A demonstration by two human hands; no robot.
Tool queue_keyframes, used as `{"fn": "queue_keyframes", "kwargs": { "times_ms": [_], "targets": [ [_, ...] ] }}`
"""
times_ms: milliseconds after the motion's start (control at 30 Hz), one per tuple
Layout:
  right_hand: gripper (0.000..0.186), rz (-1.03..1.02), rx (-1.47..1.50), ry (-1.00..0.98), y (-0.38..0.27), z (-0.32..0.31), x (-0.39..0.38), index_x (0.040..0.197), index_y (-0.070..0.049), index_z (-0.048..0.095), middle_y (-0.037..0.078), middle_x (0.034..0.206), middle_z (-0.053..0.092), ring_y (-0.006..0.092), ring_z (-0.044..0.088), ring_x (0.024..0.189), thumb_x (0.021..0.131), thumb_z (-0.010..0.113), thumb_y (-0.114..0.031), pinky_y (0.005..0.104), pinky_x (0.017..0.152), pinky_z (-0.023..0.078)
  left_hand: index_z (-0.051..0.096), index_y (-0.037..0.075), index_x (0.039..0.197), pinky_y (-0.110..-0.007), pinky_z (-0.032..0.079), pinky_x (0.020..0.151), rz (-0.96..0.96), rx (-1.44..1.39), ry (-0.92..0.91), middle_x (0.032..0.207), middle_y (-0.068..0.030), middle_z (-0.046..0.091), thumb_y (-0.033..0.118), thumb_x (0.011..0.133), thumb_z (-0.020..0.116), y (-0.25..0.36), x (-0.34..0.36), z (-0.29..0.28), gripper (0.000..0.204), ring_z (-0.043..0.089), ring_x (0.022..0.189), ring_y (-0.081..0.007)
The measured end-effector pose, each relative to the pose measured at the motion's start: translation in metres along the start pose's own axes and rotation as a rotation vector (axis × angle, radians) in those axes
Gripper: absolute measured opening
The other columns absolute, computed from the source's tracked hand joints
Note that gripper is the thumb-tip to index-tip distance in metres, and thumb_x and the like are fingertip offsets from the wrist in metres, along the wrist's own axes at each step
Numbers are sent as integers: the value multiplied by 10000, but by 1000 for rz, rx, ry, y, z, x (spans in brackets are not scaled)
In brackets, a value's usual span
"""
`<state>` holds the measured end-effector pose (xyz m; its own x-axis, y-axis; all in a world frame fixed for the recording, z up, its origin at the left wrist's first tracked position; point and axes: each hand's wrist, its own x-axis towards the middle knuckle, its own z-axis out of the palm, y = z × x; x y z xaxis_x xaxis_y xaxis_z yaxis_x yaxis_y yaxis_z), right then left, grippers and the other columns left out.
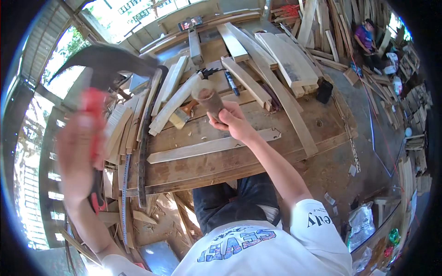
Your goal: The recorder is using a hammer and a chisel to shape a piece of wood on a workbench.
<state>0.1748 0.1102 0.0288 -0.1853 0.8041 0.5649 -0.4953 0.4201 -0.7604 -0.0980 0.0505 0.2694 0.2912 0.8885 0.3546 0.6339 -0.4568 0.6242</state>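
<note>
My left hand (79, 149), blurred by motion, is wrapped round the red grip of a claw hammer (103, 69). The hammer is raised at the left with its dark head uppermost. Over the workbench (184, 177), my right hand (234, 120) grips a short brown wooden cylinder (209, 100) with a paler upper end; whether it is a tool handle I cannot tell. Below that hand lies a pale wooden slat (207, 148) with a pointed left end. Just left of the cylinder, a small brush (180, 117) rests on the bench.
Several boards (287, 60) cover the bench's far side. A blue-and-black tube (231, 83) lies among them, and a black object (325, 91) sits at the right. A blue measuring strip (125, 198) hangs at the left. Another person (365, 39) is at the far right near stacked timber.
</note>
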Motion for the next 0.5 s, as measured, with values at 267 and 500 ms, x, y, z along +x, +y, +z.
{"fn": "queue_keyframes", "kwargs": {
  "times_ms": [267,500],
  "targets": [
    [584,18,6,-16,5,4,1,850,-60,589,-28,658,486,29,362,503,849,597,-644,202,457,233,579,38,1015,-200,235,382,126,-631,250,588,43,416,373,1031,391,64,34,1,384,347,426,-40],
    [576,-7,104,5,2,-16,5,799,-64,540,-36,532,388,40,301,451,939,470,-619,233,440,184,566,62,818,-220,274,382,46,62,-237,561,59,409,486,994,476,18,21,31,467,380,429,-38]
  ]
}}
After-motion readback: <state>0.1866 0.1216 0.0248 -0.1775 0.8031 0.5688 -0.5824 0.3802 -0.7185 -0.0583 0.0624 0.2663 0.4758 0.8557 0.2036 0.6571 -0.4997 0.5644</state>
